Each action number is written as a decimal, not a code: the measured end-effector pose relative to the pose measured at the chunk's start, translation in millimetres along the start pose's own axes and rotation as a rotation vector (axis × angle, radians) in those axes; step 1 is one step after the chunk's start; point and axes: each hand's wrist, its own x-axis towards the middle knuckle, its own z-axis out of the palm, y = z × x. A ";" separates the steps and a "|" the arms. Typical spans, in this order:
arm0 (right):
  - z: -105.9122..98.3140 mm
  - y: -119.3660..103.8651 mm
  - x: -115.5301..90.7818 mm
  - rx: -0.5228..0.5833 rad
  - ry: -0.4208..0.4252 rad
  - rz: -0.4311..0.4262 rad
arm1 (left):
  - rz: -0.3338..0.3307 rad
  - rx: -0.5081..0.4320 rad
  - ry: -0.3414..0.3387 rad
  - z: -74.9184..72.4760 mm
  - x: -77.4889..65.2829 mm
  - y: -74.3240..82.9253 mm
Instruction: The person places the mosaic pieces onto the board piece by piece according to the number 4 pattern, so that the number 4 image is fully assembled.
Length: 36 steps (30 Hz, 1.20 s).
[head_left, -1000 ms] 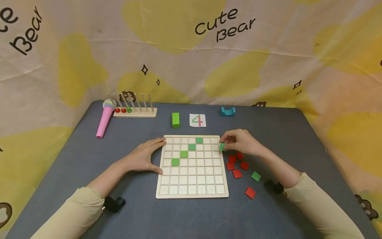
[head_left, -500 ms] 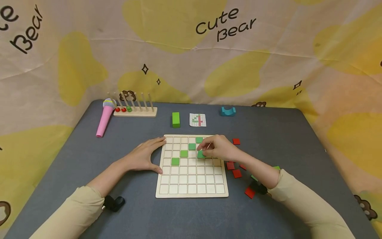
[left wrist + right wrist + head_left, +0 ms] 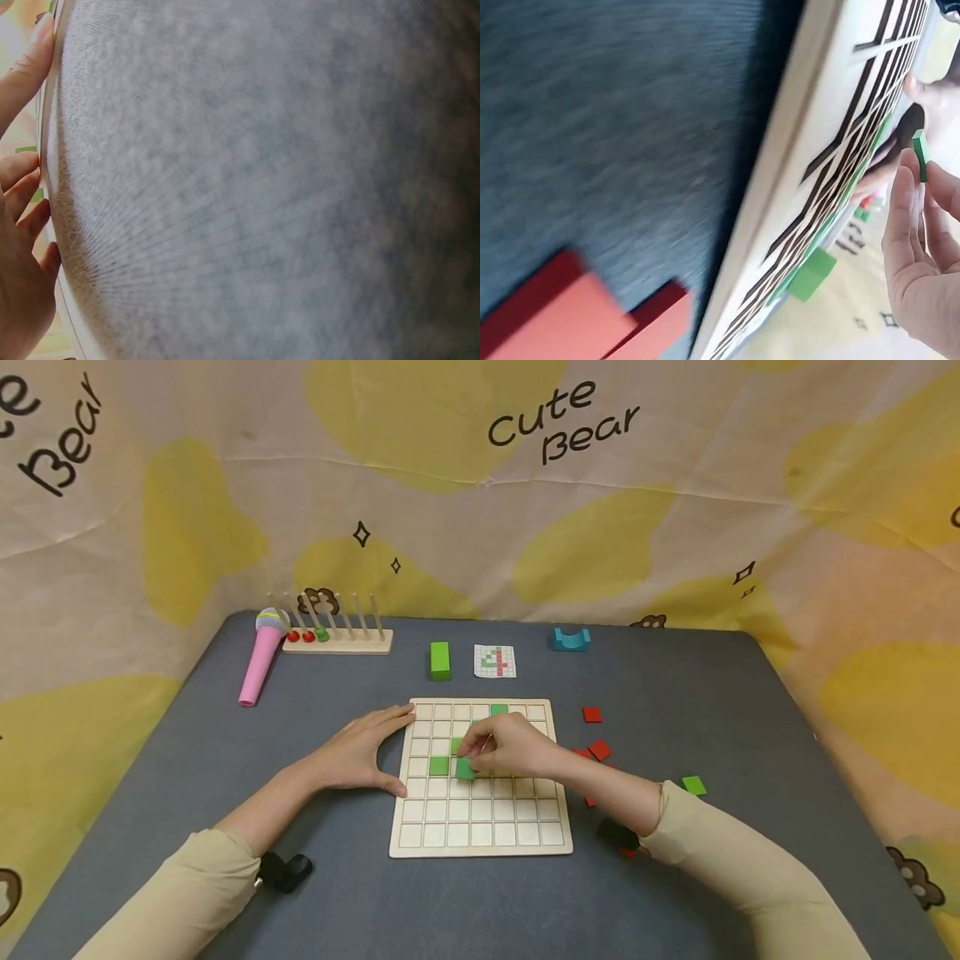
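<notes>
While the left hand point(image 3: 352, 756) stretches thumb wide of fingers, touching the gridded board point(image 3: 480, 836) between nine and ten o'clock, the right hand point(image 3: 517, 747) pinches a green tile point(image 3: 464, 768) between thumb and fingertips! That tile is over the board, just off centre toward ten o'clock. Up at twelve, the backdrop point(image 3: 480, 518) reads "Cute Bear"; round at ten, another "Bear" shows, lettering point(image 3: 15, 397) above it cut off.

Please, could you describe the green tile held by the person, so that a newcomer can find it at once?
Find the pale gridded board on the dark grey table. Above it, the right hand pinches the green tile. The neighbouring green tiles lie flat in the board's squares; this one alone is held up.
</notes>
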 end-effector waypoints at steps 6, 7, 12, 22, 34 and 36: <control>9.1 -7.8 9.0 -0.033 -0.016 -0.033 | -0.004 0.006 0.006 1.1 0.4 -1.4; 10.1 -9.0 10.1 -0.039 -0.020 -0.038 | -0.003 0.006 0.007 1.1 0.4 -1.7; 15.4 -14.2 14.0 -0.074 -0.014 -0.049 | 0.002 0.001 0.011 0.3 -0.2 -1.4; 33.1 -14.7 18.0 -0.137 0.020 -0.069 | 0.012 0.005 0.013 -0.6 0.0 0.9; 40.7 -12.5 14.6 -0.202 0.029 -0.094 | 0.016 0.006 0.018 1.2 -0.5 -2.0; 41.1 -12.0 14.3 -0.217 0.032 -0.102 | 0.016 0.006 0.018 1.2 -0.3 -1.7</control>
